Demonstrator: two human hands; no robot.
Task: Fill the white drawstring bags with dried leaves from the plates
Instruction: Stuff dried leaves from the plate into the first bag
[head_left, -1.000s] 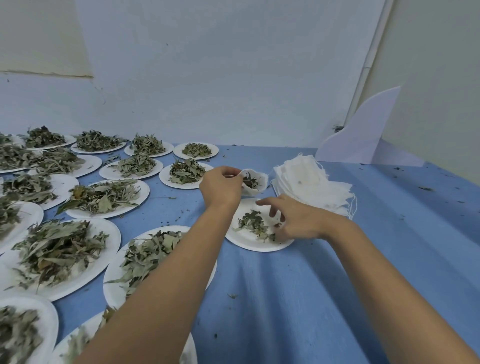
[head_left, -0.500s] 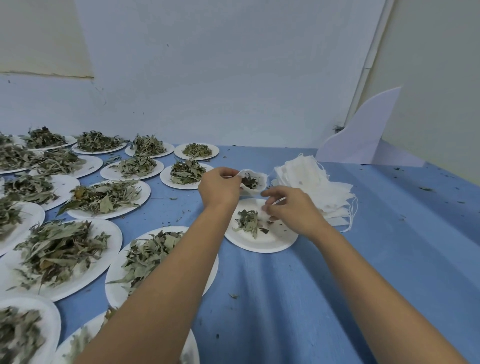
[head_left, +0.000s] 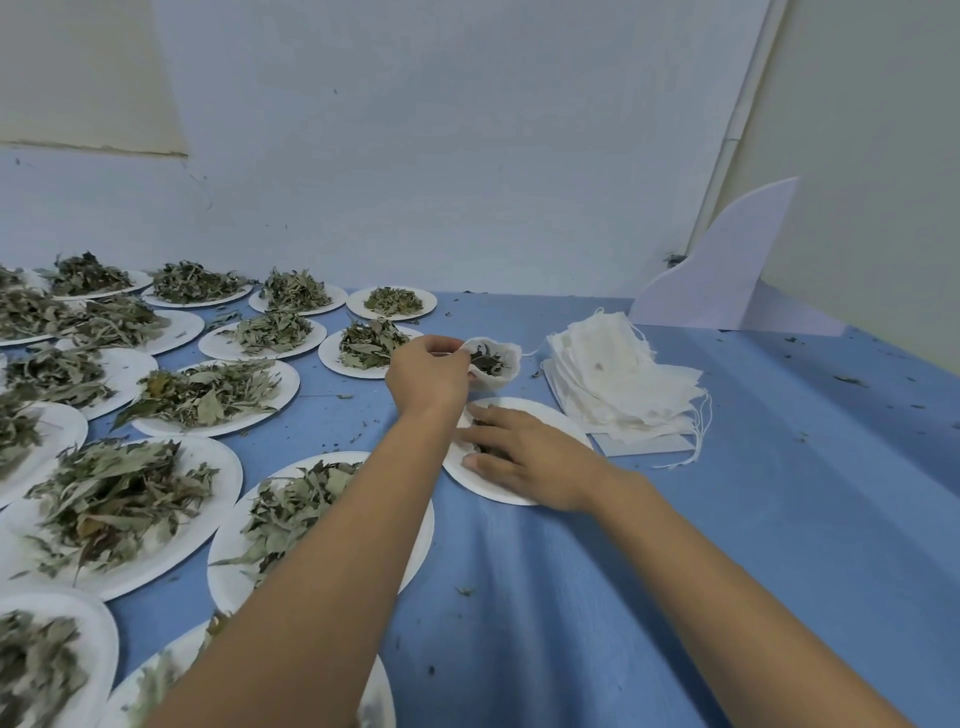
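Note:
My left hand (head_left: 426, 374) pinches the rim of a small white drawstring bag (head_left: 501, 375) and holds it open above the table; dark dried leaves show inside it. Just below, my right hand (head_left: 524, 457) lies over a small white plate (head_left: 550, 418), its fingers stretched across the few dried leaves (head_left: 491, 448) left there, thumb beside them. Most of those leaves are hidden under the hand. A stack of empty white drawstring bags (head_left: 618, 384) sits to the right of the plate.
Several white plates heaped with dried leaves (head_left: 208, 397) fill the left half of the blue tablecloth (head_left: 779, 519). One full plate (head_left: 291, 514) lies under my left forearm. A white foam shape (head_left: 722, 280) stands at the back right against the wall. Leaf crumbs dot the cloth.
My right hand has dropped from beside the bag's mouth back onto the small plate and now covers the leaves. The left hand and bag have stayed in place.

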